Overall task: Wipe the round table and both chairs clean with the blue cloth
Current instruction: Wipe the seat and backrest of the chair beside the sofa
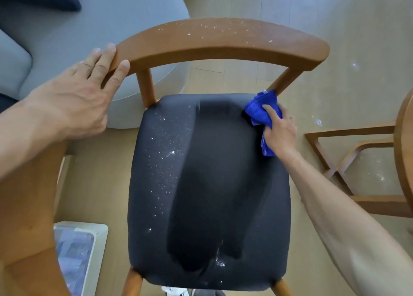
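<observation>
Right hand [279, 132] clutching blue cloth [260, 111] at chair [207, 184] seat's far corner; left hand [76, 99] flat-fingered, touching backrest [223, 43] end

We take the chair [207, 184] as our landmark, seen from above with its backrest [223, 43] on the far side. Our left hand [76, 94] rests on the backrest's left end. Our right hand [279, 130] presses the cloth [259, 110] onto the seat's far right corner, just beside the right backrest post. Crumbs [165, 152] lie on the left part of the seat and along the backrest top. A sofa [89, 38] stands behind and left of the chair, a bin [78, 251] near its left front, and the round table [404, 150] with its base well to the right.
</observation>
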`<state>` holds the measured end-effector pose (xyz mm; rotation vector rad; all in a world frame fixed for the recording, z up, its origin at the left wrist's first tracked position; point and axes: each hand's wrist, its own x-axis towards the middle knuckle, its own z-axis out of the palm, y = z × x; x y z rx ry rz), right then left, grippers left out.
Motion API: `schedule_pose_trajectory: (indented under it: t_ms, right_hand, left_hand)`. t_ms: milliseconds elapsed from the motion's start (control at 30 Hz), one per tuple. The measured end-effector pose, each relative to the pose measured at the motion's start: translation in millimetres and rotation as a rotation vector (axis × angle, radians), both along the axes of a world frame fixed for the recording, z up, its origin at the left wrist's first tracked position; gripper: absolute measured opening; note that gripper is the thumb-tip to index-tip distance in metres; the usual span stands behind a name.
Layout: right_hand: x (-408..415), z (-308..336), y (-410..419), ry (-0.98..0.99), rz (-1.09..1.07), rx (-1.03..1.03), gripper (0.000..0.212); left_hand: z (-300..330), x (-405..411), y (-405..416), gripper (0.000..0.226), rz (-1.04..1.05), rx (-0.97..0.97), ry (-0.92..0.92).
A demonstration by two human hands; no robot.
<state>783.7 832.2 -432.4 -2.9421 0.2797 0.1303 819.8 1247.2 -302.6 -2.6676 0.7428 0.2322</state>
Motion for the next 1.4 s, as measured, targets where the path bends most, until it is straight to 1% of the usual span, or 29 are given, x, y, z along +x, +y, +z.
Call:
schedule_pose_trajectory:
  t_ms: [33,100,167,200,267,333,400,467,533,567,600,633,700,733,800,867,900,933,967,1033,1100,1167,1233,1300,1333,1400]
  right_hand:
    - [1,0,5,0.012,-0.045,-0.003,0.059]
    - [-16,2,23,0.006,-0.048,-0.046,0.059]
    - [-53,5,47,-0.059,0.052,-0.056,0.058]
    - [-77,5,60,-0.101,0.124,-0.027,0.058]
    - [-136,2,88,-0.152,0.318,0.055,0.055]
    - [-201,-2,121,-0.09,0.569,0.155,0.049]
    - [-248,-8,143,-0.019,0.83,0.193,0.045]
    - [-247,-10,146,-0.019,1.054,0.166,0.04]
    - [-212,-11,137,-0.059,1.232,0.102,0.039]
    - [-187,-11,131,-0.103,1.268,0.072,0.04]
    - [-157,-10,126,-0.149,1.243,0.044,0.041]
    - [-124,-9,122,-0.193,1.161,0.019,0.046]
    - [-57,-8,117,-0.241,0.891,-0.034,0.058]
    - [-28,-7,117,-0.238,0.756,-0.056,0.06]
    - [21,-8,124,-0.16,0.497,-0.076,0.06]
    - [47,-12,143,-0.055,0.228,-0.063,0.058]
    - [50,-13,156,-0.028,0.13,-0.058,0.057]
    - [47,-12,170,-0.023,0.083,-0.054,0.057]
    - [37,-10,183,-0.048,0.099,-0.053,0.056]
    - [-5,-8,211,-0.153,0.26,-0.015,0.054]
    - [-76,-9,237,-0.21,0.51,0.133,0.048]
    - [-162,-14,253,-0.12,0.834,0.245,0.035]
    - [-223,-21,251,-0.014,1.137,0.232,0.024]
    - [-235,-22,236,0.091,1.327,0.156,0.025]
    - [-224,-22,229,0.08,1.393,0.141,0.029]
    - [-184,-21,220,-0.023,1.453,0.175,0.032]
  left_hand:
    - [0,-1,0,0.075,0.007,0.008,0.0]
    - [1,-1,-1,0.075,0.004,0.037,0.004]
    - [3,-1,-3,0.075,0.008,0.085,0.007]
    - [4,-2,-4,0.076,0.02,0.101,0.018]
    - [8,-4,-7,0.077,0.052,0.102,0.036]
    - [11,-6,-10,0.077,0.075,0.106,0.035]
    - [13,-7,-13,0.077,0.111,0.082,0.055]
    - [14,-7,-14,0.077,0.122,0.066,0.063]
    - [16,-7,-13,0.078,0.131,0.068,0.076]
    - [16,-7,-13,0.078,0.131,0.073,0.08]
    - [15,-7,-13,0.078,0.13,0.076,0.084]
    - [15,-7,-13,0.078,0.129,0.074,0.088]
    - [15,-5,-13,0.08,0.121,0.071,0.095]
    - [14,-5,-13,0.081,0.119,0.069,0.099]
    - [11,-5,-13,0.082,0.111,0.056,0.1]
    - [8,-4,-11,0.083,0.105,0.036,0.096]
    - [7,-4,-10,0.083,0.103,0.027,0.095]
    - [6,-4,-10,0.083,0.101,0.019,0.095]
    - [6,-4,-10,0.084,0.099,0.014,0.094]
    - [4,-3,-10,0.085,0.098,0.002,0.084]
    - [5,-3,-11,0.086,0.105,-0.009,0.087]
    - [6,-3,-11,0.086,0.106,-0.003,0.087]
    - [6,-4,-11,0.086,0.107,0.0,0.089]
    - [6,-4,-11,0.085,0.109,0.002,0.093]
    - [6,-4,-11,0.084,0.109,0.004,0.091]
    - [6,-3,-12,0.084,0.107,0.001,0.09]
